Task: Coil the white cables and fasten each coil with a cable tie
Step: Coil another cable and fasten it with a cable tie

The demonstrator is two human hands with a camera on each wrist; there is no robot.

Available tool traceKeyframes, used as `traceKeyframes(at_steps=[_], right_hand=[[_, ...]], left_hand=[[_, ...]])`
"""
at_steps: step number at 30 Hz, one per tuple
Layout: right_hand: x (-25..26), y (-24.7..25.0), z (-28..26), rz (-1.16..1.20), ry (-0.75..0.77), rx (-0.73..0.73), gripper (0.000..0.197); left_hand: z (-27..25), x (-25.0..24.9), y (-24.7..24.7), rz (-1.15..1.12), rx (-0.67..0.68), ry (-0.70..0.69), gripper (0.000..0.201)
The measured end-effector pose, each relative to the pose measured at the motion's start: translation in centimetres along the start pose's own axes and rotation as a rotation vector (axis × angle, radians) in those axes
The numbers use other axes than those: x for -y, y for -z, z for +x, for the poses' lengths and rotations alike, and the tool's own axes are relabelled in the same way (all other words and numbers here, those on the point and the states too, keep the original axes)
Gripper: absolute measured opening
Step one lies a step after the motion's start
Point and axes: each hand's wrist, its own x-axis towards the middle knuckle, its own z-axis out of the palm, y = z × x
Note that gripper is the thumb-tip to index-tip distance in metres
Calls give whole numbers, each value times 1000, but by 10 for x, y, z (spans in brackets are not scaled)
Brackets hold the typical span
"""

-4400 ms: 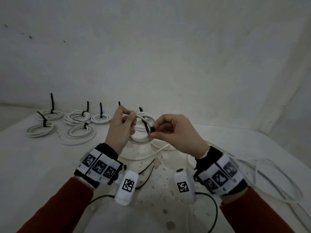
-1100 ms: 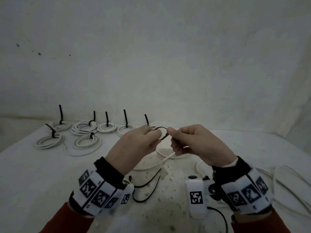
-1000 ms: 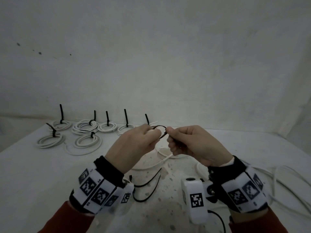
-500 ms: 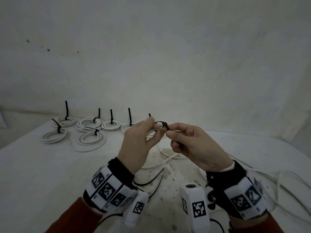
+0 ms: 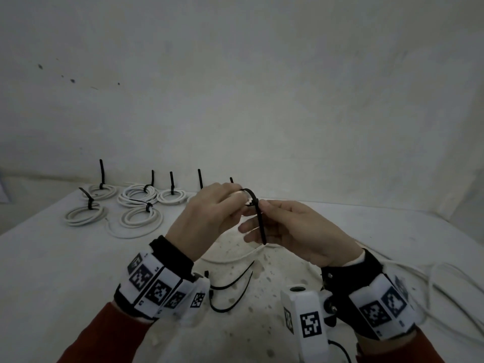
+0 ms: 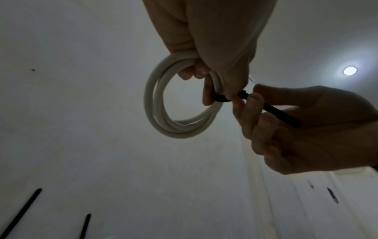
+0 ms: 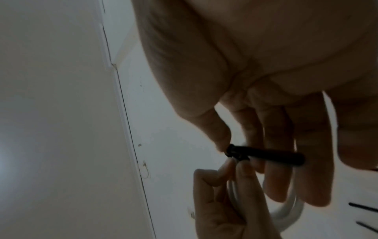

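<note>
Six tied coils at counter back. Left hand grip clamped on coil; right hand pinches cable tie, not cinched. Loose cables, spare ties remain.

No readable words, brands or numbers that I can make out. The only signs are black-and-white square fiducial codes: a row of them on the left wristband, more on the right wristband, one on the left wrist camera housing and one on the right wrist camera housing. There are tiny dark marks by the edges of the wristband tags, too small and blurred for me to read. Both wrist views show no markings.
</note>
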Motion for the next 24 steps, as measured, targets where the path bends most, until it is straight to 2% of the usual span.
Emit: traceKeyframes(at_steps=[4, 8, 12, 15, 21, 24], right_hand=[[-1, -3, 2, 161, -47, -7, 30], [-2, -2, 4, 92, -80, -59, 34], [-1, 0, 4, 177, -42, -70, 34], [-3, -3, 6, 220, -7, -115, 26], [-6, -12, 8, 280, 12, -197, 19], [-6, -14, 8, 306, 12, -187, 17]], left_hand=[[1, 1, 0, 58, 73, -49, 8], [0, 2, 1, 5, 99, -30, 8], [3, -6, 10, -244, 32, 214, 19], [4, -8, 11, -360, 25, 373, 30], [4, -8, 7, -299, -24, 314, 29], [6, -9, 6, -296, -71, 290, 24]])
